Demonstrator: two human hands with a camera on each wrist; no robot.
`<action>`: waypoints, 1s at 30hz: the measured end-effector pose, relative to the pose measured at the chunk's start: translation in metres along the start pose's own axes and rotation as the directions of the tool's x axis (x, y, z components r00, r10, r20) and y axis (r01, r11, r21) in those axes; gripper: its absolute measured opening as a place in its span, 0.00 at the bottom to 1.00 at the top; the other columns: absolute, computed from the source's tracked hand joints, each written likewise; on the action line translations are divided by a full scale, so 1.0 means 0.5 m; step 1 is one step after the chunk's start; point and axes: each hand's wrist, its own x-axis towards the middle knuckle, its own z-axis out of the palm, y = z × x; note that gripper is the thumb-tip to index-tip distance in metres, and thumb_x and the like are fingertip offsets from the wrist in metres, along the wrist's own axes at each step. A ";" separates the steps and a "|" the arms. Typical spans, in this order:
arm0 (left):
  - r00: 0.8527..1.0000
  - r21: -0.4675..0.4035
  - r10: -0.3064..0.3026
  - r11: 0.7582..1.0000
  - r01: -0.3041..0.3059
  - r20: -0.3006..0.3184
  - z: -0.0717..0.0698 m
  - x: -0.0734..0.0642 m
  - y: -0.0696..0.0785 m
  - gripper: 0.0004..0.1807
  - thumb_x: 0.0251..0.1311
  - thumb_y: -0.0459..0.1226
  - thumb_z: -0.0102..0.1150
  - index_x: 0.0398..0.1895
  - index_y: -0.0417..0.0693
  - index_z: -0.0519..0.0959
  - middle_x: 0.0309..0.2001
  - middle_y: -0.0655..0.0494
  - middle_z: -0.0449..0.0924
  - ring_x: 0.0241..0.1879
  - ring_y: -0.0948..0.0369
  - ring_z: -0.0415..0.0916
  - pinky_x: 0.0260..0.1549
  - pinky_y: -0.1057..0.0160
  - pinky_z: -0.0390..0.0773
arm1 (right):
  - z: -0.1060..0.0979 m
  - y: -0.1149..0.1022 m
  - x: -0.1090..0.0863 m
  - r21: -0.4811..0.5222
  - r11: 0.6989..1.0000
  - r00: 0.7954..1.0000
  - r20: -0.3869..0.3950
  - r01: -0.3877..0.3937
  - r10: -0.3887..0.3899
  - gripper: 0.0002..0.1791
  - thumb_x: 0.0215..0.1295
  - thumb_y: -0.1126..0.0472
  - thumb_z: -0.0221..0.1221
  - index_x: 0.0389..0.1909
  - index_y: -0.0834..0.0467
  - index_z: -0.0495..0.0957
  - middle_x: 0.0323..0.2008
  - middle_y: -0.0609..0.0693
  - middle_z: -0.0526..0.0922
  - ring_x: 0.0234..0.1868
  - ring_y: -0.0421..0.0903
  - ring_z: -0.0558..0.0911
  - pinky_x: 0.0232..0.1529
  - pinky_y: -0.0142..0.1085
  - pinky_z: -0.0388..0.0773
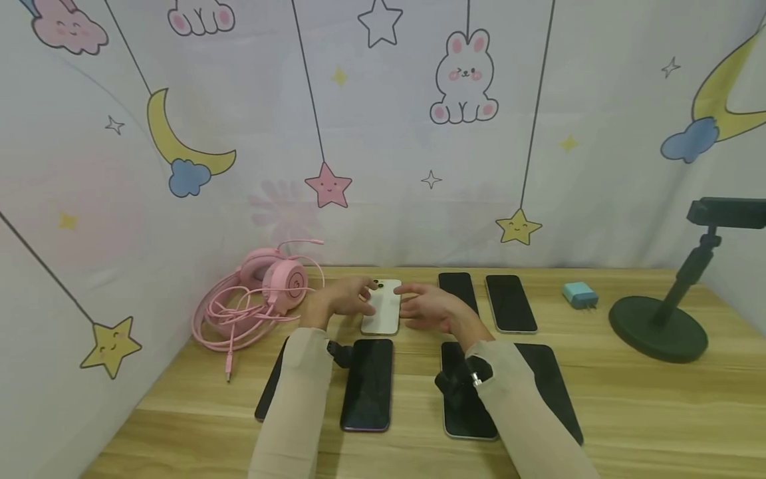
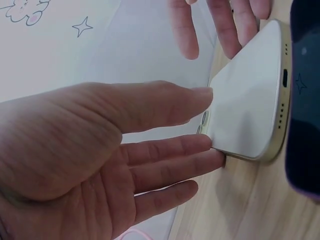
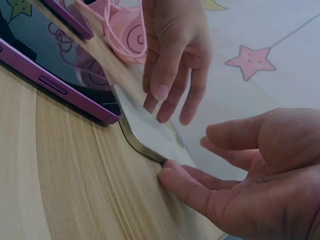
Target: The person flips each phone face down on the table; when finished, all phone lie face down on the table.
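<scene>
the white phone (image 1: 382,313) lies back side up on the tabletop (image 1: 209,432), camera end away from the person, between both hands. the left hand (image 1: 342,298) is wide, thumb apart from the extended fingers; its fingertips are at the left edge of the phone, where contact cannot be confirmed. the right hand (image 1: 435,307) is likewise wide, fingers loosely bent, with a fingertip against the right edge. directly nearer the person is a purple-framed phone (image 1: 368,386), screen up. a dark phone (image 1: 270,392) is partly covered by the left sleeve (image 1: 296,399). right of the right hand, a silver-edged phone (image 1: 511,304) lies screen up. a pink headset (image 1: 286,283) with coiled cable is at left; a blue charger (image 1: 579,295) and a black stand (image 1: 658,332) are at right.
</scene>
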 end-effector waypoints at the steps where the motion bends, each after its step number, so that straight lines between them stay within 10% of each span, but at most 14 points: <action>1: 1.000 0.004 0.007 1.000 -0.007 -0.002 0.000 -0.001 0.000 0.30 0.64 0.35 0.65 0.67 0.36 0.70 0.60 0.37 0.76 0.61 0.46 0.73 0.56 0.51 0.75 | -0.001 0.000 0.001 -0.007 1.000 1.000 0.005 0.007 -0.007 0.29 0.74 0.73 0.49 0.74 0.61 0.62 0.73 0.66 0.57 0.68 0.60 0.69 0.64 0.50 0.70; 30: 0.999 0.061 0.041 0.997 -0.042 0.010 0.011 0.004 0.050 0.28 0.67 0.43 0.62 0.67 0.42 0.72 0.57 0.42 0.79 0.56 0.50 0.78 0.53 0.54 0.77 | -0.071 -0.018 -0.030 -0.374 0.923 0.996 0.025 0.085 -0.081 0.28 0.73 0.62 0.56 0.71 0.65 0.66 0.59 0.64 0.78 0.57 0.58 0.80 0.59 0.51 0.74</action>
